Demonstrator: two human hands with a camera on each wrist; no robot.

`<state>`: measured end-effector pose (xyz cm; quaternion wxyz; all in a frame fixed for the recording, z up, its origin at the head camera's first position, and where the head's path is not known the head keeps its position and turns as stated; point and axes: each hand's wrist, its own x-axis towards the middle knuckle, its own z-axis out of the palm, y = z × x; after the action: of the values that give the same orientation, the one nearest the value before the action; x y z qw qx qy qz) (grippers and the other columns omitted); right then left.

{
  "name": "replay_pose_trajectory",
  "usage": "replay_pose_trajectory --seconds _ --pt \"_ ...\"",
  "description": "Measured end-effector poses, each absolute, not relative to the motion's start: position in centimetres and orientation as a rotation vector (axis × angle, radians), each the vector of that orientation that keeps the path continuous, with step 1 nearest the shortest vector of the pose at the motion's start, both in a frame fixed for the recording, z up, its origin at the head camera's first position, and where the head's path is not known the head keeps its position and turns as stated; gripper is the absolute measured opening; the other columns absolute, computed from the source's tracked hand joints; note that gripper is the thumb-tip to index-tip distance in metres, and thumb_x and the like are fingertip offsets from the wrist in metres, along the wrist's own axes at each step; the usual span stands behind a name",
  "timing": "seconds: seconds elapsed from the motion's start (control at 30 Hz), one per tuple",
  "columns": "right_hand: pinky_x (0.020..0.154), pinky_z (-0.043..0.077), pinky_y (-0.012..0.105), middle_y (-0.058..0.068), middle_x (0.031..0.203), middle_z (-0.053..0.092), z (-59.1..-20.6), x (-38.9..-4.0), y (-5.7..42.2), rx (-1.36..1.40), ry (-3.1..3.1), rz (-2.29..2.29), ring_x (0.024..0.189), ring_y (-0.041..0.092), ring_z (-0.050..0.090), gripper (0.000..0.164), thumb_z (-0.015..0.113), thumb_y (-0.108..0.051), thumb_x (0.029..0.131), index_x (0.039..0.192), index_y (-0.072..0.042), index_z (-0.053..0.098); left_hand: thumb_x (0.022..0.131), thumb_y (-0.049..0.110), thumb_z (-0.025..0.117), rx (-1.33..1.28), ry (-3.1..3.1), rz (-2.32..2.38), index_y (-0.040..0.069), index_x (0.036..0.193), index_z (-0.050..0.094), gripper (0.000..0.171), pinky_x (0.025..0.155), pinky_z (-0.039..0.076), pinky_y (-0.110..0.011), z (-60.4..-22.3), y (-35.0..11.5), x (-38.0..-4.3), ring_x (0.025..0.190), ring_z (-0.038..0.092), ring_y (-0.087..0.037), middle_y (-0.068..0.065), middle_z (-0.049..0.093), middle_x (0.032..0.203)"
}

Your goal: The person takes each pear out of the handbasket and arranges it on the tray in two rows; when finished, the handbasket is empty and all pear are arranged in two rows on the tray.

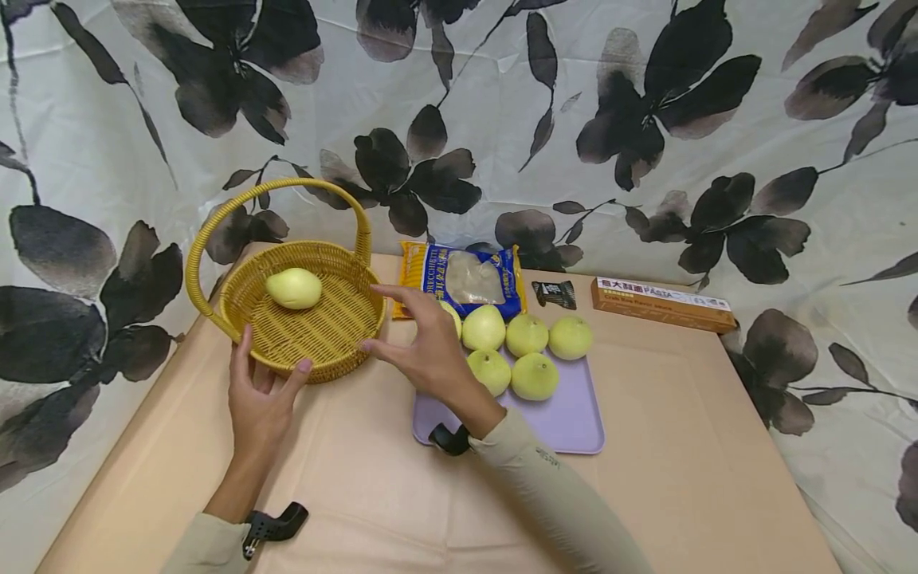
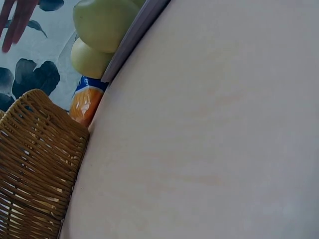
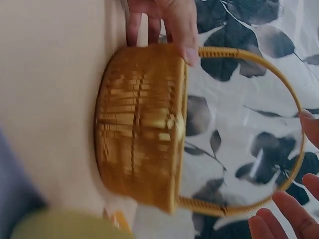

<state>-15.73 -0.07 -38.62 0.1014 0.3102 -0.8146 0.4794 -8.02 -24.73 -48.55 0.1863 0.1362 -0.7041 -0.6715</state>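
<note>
A yellow woven basket with a tall arched handle stands on the left of the table. One pale yellow-green fruit lies inside it, toward the back left. My left hand touches the basket's near left side, thumb and fingers spread along it; in the right wrist view its thumb is at the rim. The right hand has its fingers spread by the basket's right rim and holds nothing. Several similar round fruits sit on a lilac tray, partly behind the right forearm.
Behind the tray lies a blue and yellow bag of orecchiette pasta. A small black packet and a long brown pasta box are to its right. Floral cloth hangs along the table's back edge.
</note>
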Motion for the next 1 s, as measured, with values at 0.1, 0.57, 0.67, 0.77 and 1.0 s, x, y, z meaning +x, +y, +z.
replay_pose_trajectory --seconds 0.1,0.57,0.67,0.77,1.0 --pt "0.103 0.058 0.031 0.001 0.143 0.068 -39.0 -16.3 -2.3 0.953 -2.414 1.417 0.126 0.015 0.064 0.07 0.093 -0.03 0.084 0.146 -0.019 0.063 0.095 0.006 0.08 0.378 -1.978 -1.888 0.042 0.168 0.017 0.103 0.107 0.049 -0.006 -48.6 -24.8 -8.0 0.163 0.025 -0.038 0.003 0.012 0.178" --pt "0.128 0.04 0.031 -0.005 0.154 0.061 -41.2 -19.8 -10.9 0.972 -2.63 1.226 0.143 0.012 0.055 0.073 0.087 -0.039 0.09 0.154 -0.024 0.054 0.096 0.01 0.08 0.366 -2.046 -1.796 0.043 0.168 0.015 0.103 0.107 0.049 -0.007 -48.7 -25.0 -8.0 0.163 0.027 -0.038 0.004 0.013 0.178" --pt "0.131 0.036 0.031 -0.005 0.155 0.06 -41.7 -20.6 -12.1 0.982 -2.68 1.18 0.145 0.012 0.053 0.074 0.086 -0.039 0.091 0.155 -0.024 0.053 0.095 0.01 0.081 0.381 -2.05 -1.783 0.043 0.168 0.015 0.103 0.108 0.048 -0.008 -48.8 -25.1 -8.0 0.163 0.026 -0.037 0.005 0.013 0.178" --pt "0.13 0.036 0.028 -0.005 0.155 0.059 -42.1 -21.4 -13.2 0.985 -2.732 1.124 0.146 0.011 0.052 0.075 0.085 -0.04 0.091 0.156 -0.026 0.051 0.095 0.009 0.081 0.391 -2.044 -1.789 0.043 0.168 0.016 0.104 0.112 0.048 -0.01 -48.9 -25.1 -7.9 0.164 0.026 -0.036 0.005 0.014 0.178" --pt "0.126 0.039 0.024 -0.005 0.156 0.058 -42.6 -23.2 -14.8 1.056 -2.77 0.997 0.144 0.014 0.052 0.079 0.085 -0.039 0.091 0.159 -0.025 0.048 0.095 0.009 0.081 0.397 -2.062 -1.79 0.041 0.169 0.014 0.104 0.12 0.043 -0.015 -48.7 -25.0 -8.0 0.165 0.023 -0.033 0.009 0.01 0.178"
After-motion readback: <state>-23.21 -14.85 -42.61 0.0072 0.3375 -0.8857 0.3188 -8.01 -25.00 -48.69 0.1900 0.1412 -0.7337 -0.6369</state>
